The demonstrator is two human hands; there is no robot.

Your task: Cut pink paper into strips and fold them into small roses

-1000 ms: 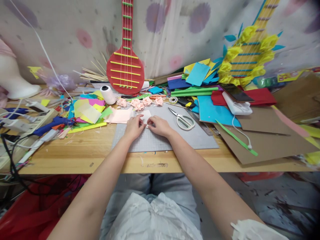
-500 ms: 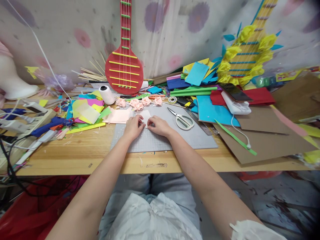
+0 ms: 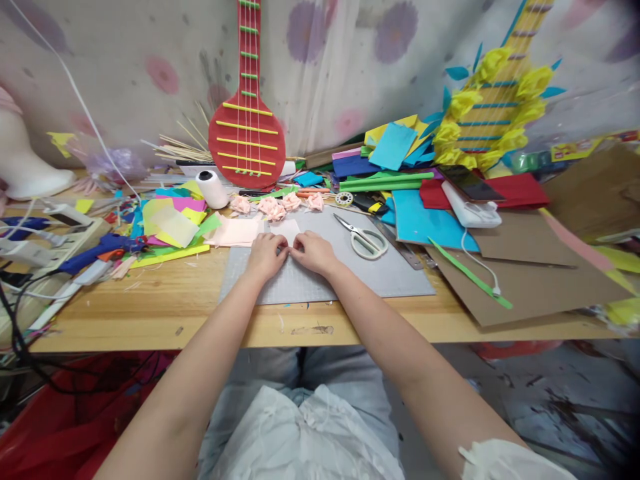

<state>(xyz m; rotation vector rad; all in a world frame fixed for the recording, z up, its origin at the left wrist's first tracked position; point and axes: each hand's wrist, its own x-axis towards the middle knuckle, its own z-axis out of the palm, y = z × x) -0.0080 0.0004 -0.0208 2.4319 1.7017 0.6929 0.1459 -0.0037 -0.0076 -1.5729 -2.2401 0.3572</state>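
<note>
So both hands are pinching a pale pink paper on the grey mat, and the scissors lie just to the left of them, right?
Not quite. The head view shows the scissors lying to the right of the hands. The rest holds: the left hand and right hand pinch the pale pink paper on the grey mat.

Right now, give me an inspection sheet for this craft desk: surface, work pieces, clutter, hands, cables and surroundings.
Surface: wooden table with a grey cutting mat on it.
Job's things: small pale pink paper piece on the mat, pinched by both hands.
Clutter: white-handled scissors, white thread spool, pink paper flowers, blue glue gun, brown cardboard sheets, loose coloured paper.
Grippers: left hand and right hand side by side, fingertips on the paper.
Cables: white cable across the cardboard; black cables at the table's left end.
Surroundings: red paper guitar and yellow-flowered paper guitar against a flower-print curtain.
</note>
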